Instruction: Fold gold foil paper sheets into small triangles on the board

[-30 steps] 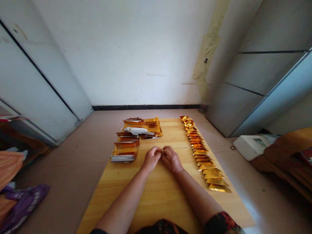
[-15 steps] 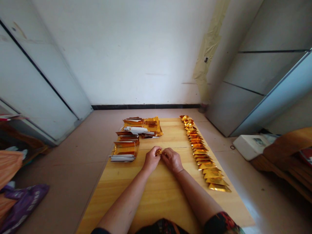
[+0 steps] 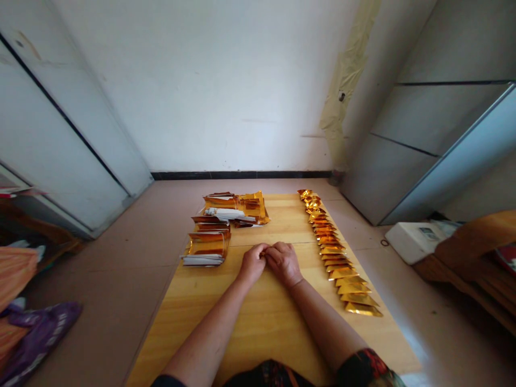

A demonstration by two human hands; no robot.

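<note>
My left hand (image 3: 253, 263) and my right hand (image 3: 283, 263) meet at the middle of a pale wooden board (image 3: 258, 328). Between their fingers is a small gold foil piece (image 3: 264, 252), mostly hidden. To the right of my right hand, a long row of folded gold foil triangles (image 3: 334, 252) runs along the board. Left of my left hand lies a loose stack of gold foil strips with white paper edges (image 3: 207, 247). Beyond it is a second gold foil pile (image 3: 237, 207).
The board lies on a pinkish floor, with a white wall behind it. Grey-white cabinet doors (image 3: 68, 134) stand at the left. A purple bag (image 3: 40, 333) and orange cloth (image 3: 14, 274) lie at lower left. A white box (image 3: 411, 242) rests on wooden furniture at right.
My hands have drawn closer together, and their fingers now cover more of the small gold foil piece. The stacks and the triangle row have not visibly moved.
</note>
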